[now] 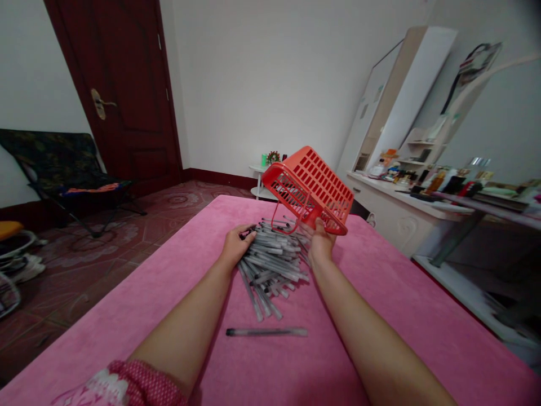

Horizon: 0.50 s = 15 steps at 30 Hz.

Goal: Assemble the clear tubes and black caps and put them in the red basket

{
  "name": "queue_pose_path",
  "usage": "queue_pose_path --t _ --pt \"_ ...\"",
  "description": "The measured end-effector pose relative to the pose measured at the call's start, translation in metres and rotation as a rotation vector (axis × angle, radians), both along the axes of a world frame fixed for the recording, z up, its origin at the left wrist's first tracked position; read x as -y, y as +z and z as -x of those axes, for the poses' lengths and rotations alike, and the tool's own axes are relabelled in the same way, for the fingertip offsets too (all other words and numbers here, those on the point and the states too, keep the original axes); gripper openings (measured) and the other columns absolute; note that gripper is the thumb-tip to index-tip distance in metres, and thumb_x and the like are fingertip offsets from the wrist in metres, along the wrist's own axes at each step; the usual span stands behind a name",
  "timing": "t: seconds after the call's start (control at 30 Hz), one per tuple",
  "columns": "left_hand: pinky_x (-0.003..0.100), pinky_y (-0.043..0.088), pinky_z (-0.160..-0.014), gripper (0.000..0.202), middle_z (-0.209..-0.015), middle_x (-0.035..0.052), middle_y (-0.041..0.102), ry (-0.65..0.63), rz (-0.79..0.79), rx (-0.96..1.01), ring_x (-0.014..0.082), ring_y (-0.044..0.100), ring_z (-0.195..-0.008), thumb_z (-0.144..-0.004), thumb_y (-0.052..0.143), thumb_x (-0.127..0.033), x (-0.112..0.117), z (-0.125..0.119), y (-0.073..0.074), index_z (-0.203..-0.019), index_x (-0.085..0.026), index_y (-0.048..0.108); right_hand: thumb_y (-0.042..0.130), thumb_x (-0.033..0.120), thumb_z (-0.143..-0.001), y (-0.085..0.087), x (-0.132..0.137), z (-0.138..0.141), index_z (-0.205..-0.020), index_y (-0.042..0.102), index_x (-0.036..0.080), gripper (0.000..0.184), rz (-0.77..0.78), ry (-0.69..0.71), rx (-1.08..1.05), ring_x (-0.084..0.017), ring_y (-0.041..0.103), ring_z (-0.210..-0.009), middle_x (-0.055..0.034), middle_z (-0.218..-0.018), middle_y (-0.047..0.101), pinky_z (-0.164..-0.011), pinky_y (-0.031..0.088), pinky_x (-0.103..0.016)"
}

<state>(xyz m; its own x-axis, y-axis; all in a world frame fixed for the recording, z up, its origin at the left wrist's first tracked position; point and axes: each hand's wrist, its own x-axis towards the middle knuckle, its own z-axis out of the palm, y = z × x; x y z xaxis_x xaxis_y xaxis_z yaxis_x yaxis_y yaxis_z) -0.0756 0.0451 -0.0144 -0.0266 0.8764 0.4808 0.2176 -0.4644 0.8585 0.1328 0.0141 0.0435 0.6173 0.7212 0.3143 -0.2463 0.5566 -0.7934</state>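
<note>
My right hand (322,242) grips a red plastic basket (323,175) by its rim, thumb over the edge. The basket is held tilted on its side above the table, its opening turned to the left and down, and its thin handle hangs below. Beneath it lies a heap of clear pens (274,254) with dark ends, pointing in various directions. At the left side of the heap, my left hand (237,246) is curled with the dark ends of pens between thumb and fingers; its fingertips are partly hidden. A single pen (267,332) lies crosswise nearer to me, apart from the heap.
A pink cloth (177,304) covers the table. Behind it stands a small white shelf (258,183) with a plant. To the right is a dresser (391,208) crowded with bottles; to the left are a folding chair (71,169) and a dark red door (122,84).
</note>
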Motion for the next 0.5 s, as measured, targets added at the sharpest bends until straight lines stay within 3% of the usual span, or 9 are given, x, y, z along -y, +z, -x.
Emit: queue_pose_path --t 0.13,0.27,0.37,0.5 --pt "0.041 0.045 -0.094 0.036 -0.105 0.0112 0.069 -0.016 0.020 0.020 0.0259 0.063 -0.100 -0.073 0.064 -0.033 0.000 0.001 0.000 -0.103 -0.015 0.070 0.053 0.038 -0.077 0.019 0.010 -0.008 -0.110 0.044 0.022 0.038 0.077 0.069 -0.007 -0.019 0.069 -0.057 -0.0030 -0.085 0.069 -0.059 0.057 -0.036" --pt "0.042 0.045 -0.094 0.037 -0.104 0.0118 0.070 -0.023 0.045 0.050 0.0267 0.063 -0.100 -0.071 0.065 -0.035 0.000 0.001 -0.001 -0.102 -0.015 0.070 0.055 0.030 -0.074 0.028 0.012 -0.057 -0.101 0.047 0.022 0.029 0.318 0.052 -0.077 -0.019 0.065 -0.048 -0.0015 -0.074 0.069 -0.052 0.055 -0.035" --pt "0.041 0.045 -0.094 0.038 -0.103 0.0115 0.070 -0.020 0.048 0.064 0.0269 0.062 -0.101 -0.070 0.065 -0.036 0.000 0.001 -0.002 -0.101 -0.015 0.071 0.055 0.033 -0.076 0.022 0.021 -0.112 -0.093 0.051 0.020 0.022 0.582 0.007 -0.019 -0.017 0.058 -0.037 -0.0035 -0.061 0.065 -0.044 0.050 -0.031" --pt "0.040 0.045 -0.093 0.039 -0.103 0.0112 0.070 -0.014 0.061 0.083 0.0269 0.062 -0.101 -0.069 0.066 -0.036 0.002 0.001 -0.001 -0.100 -0.014 0.071 0.052 0.038 -0.080 0.000 0.050 -0.176 -0.081 0.057 0.018 0.021 0.702 -0.070 0.068 -0.014 0.044 -0.026 -0.0053 -0.046 0.058 -0.036 0.043 -0.029"
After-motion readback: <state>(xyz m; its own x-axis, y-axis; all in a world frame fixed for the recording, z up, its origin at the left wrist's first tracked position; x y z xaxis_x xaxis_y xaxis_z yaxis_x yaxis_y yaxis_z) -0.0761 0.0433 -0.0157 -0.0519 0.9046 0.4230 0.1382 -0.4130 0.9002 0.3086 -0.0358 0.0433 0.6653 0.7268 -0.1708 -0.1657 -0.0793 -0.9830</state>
